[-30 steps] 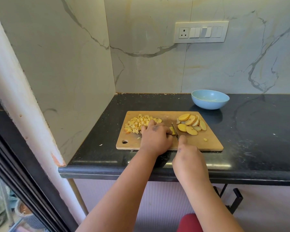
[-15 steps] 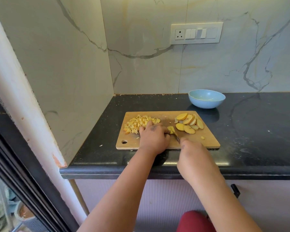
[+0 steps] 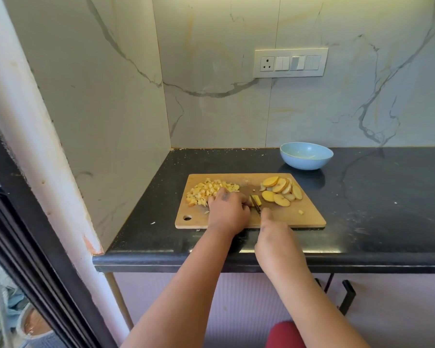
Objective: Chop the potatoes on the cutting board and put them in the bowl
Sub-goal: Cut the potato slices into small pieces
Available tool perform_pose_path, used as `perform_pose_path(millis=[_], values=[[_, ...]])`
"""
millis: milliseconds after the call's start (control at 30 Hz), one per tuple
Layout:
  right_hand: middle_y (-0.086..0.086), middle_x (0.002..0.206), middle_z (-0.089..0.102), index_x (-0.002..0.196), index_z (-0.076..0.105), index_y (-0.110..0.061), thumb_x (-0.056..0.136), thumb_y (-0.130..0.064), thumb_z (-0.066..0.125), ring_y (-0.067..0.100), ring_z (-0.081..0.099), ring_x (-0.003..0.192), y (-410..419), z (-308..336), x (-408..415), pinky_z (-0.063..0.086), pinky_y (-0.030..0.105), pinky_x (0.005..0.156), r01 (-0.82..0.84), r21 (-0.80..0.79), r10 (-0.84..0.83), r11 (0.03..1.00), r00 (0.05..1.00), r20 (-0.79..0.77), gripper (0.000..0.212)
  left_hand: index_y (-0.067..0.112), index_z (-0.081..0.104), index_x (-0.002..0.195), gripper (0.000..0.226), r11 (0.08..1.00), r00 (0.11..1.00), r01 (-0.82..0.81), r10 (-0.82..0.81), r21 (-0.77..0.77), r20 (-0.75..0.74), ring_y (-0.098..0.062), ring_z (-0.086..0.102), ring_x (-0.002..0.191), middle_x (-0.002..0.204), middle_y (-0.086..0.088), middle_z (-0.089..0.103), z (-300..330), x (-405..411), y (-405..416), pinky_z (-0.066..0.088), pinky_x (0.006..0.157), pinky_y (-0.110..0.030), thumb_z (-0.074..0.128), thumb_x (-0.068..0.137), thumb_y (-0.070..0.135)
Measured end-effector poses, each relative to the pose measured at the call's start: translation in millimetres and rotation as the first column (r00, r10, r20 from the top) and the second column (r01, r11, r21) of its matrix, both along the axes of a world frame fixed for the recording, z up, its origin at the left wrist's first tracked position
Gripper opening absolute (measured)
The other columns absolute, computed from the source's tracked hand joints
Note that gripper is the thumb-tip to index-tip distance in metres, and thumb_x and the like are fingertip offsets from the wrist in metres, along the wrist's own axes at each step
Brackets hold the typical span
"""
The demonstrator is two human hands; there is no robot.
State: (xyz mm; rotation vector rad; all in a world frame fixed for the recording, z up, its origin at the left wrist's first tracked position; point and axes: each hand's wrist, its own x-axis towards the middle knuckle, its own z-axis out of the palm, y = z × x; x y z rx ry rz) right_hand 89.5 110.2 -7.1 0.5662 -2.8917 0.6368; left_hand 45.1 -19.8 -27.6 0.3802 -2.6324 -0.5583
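Note:
A wooden cutting board (image 3: 309, 217) lies on the black counter. A heap of diced potato (image 3: 206, 190) sits at its left, and a fan of round potato slices (image 3: 281, 190) at its right. Between them lies a small potato piece (image 3: 257, 200), which my left hand (image 3: 227, 210) holds down with curled fingers. My right hand (image 3: 274, 234) grips a knife (image 3: 255, 203), its blade set against that piece; the handle is hidden in my fist. The light blue bowl (image 3: 306, 156) stands behind the board's right end, and nothing shows inside it.
Marble walls close the counter (image 3: 374, 209) at the left and back, with a switch panel (image 3: 290, 62) on the back wall. A stray potato bit (image 3: 300, 212) lies on the board's right side. The counter's front edge runs just under my wrists.
The knife blade has shifted a little along the potato piece under my left hand. The camera has tilted slightly; board, slices and bowl stay put.

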Motion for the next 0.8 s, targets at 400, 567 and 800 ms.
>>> perform_pose_path(millis=[400,567,800], values=[[-0.002,0.069,0.043,0.123,0.040,-0.017,0.095,-0.006,0.040,0.010,0.043,0.058,-6.7,2.3,-10.5,0.032,0.024,0.046,0.010,-0.010,-0.011,1.000,1.000,-0.014,0.030,0.024,0.074,0.096,0.029,0.999,1.000,0.010,-0.010,-0.031,-0.017,-0.023,0.041,0.106,0.100,0.006,0.069,-0.4,-1.5,-0.9,0.024,0.083,-0.039,0.046,0.090,0.018],[0.003,0.087,0.052,0.123,0.049,-0.014,0.091,-0.005,0.054,0.019,0.053,0.076,-16.4,21.6,-28.2,0.044,0.028,0.062,0.003,0.034,-0.006,0.999,0.996,0.086,0.033,0.026,0.073,0.095,0.031,0.998,1.000,0.011,-0.011,-0.068,-0.009,-0.023,0.041,0.106,0.102,0.008,0.069,-0.1,-1.3,1.5,0.025,0.087,-0.040,0.045,0.090,0.017],[-0.002,0.083,0.053,0.095,0.054,-0.023,0.090,-0.006,0.054,0.011,0.050,0.066,48.2,26.9,-14.4,0.034,0.022,0.049,-0.018,-0.001,0.018,1.000,0.982,0.188,0.017,0.028,0.073,0.103,0.029,0.998,1.000,0.016,-0.016,-0.065,-0.005,-0.024,0.041,0.112,0.112,0.009,0.069,-0.9,-1.1,-0.8,0.027,0.092,-0.042,0.047,0.093,0.021]])
